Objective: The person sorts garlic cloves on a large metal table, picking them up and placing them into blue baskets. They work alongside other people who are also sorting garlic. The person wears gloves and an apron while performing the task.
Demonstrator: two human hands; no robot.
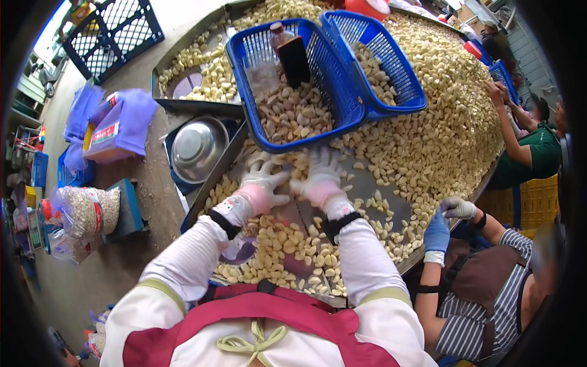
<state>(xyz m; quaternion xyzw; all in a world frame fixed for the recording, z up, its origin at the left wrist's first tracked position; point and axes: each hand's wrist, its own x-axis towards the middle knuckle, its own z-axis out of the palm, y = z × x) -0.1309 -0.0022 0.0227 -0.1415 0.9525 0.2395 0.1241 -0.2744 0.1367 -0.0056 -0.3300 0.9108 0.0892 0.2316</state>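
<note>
My left hand (263, 181), in a white glove with a pink cuff, rests on the metal table with its fingers spread among loose peeled garlic cloves (278, 238). Beside it my right hand (321, 177), gloved alike, also has its fingers apart and touches cloves. Just beyond both hands is a blue basket (336, 76) partly filled with unpeeled or pinkish garlic cloves (293, 116). A bottle (280, 37) and a dark, flat, phone-like rectangle (295, 63) stand in that basket. Parts of my fingertips blend into the cloves near the basket's front edge.
A second blue basket (413, 101) holds more cloves, beside a large garlic heap (446, 73). A metal bowl (199, 147) sits left of the table. At right, a co-worker's gloved hands (446, 223) are at the table edge; another person (529, 150) reaches in farther back.
</note>
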